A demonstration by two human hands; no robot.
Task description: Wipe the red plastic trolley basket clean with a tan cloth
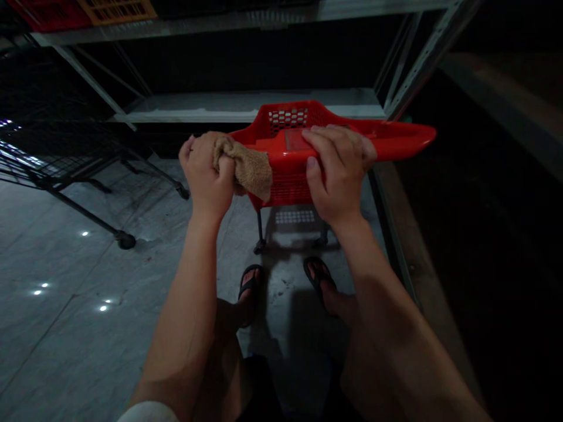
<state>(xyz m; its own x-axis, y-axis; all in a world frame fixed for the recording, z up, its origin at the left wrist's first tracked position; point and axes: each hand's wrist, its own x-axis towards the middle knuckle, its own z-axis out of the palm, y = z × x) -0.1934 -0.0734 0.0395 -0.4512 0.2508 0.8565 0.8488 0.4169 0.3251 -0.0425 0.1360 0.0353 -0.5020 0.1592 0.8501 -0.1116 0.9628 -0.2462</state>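
Note:
A small red plastic shopping cart [288, 190] stands right in front of me, with perforated sides and a wide handle [398, 139] across its near edge. My left hand [206, 173] is closed round a tan terry cloth [253, 171], which lies over the left part of the handle. Part of the cloth is hidden by my fingers and thumb. Further right, my right hand [338, 170] is closed over the handle, its fingers on top and its thumb on the near side. A clear label panel [294, 139] shows between my hands.
Behind the cart rises a metal shelving rack [250, 108], with red [53, 14] and yellow crates [116, 10] on its upper level. A dark wire cart [83, 212] on casters stands at left. A low ledge [409, 252] runs along the right. My sandalled feet are below.

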